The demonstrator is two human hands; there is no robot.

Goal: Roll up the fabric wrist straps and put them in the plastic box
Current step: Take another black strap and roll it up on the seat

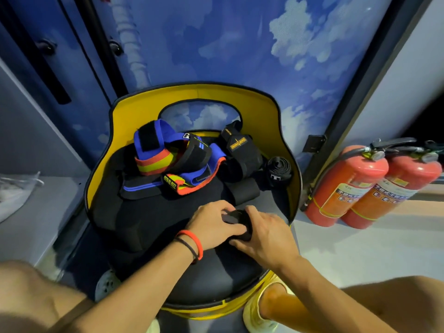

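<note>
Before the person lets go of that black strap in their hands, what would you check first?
1. Grip: left hand and right hand both hold the black strap: ok.
2. Roll finished: fingers hide its end: cannot tell.
3. Plastic box in sight: none visible: not ok.
4. Other straps rolled: blue-and-orange straps lie loose on the chair: not ok.
5. Finished black roll sits on the seat's right side: ok.
</note>
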